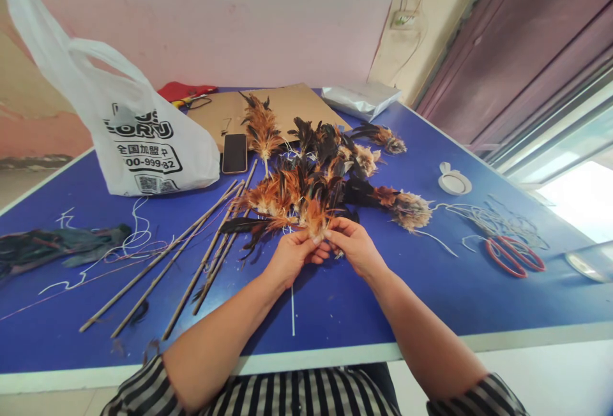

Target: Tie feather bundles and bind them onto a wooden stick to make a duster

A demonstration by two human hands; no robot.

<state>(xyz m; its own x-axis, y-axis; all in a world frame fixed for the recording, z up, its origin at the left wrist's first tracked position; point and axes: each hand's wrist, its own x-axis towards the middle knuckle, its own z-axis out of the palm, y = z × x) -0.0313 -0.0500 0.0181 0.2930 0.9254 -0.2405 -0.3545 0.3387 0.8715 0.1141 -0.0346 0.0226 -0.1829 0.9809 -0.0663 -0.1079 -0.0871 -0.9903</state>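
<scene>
Both my hands meet at the table's middle, pinching the base of a small bundle of orange feathers (315, 217). My left hand (293, 255) grips it from the left, my right hand (353, 244) from the right, fingers closed. Just beyond lies a heap of orange and black feather bundles (322, 167) on the blue table (421, 295). Several thin bamboo sticks (191, 256) lie to the left of my hands. A white string runs from the bundle toward the front edge.
A white plastic bag (143, 141) stands at the back left, a phone (234, 153) and cardboard sheet (287, 106) behind the feathers. Red-handled scissors (513, 255), loose string (488, 219) and a white round holder (454, 182) lie right. Dark feathers (57, 245) lie far left.
</scene>
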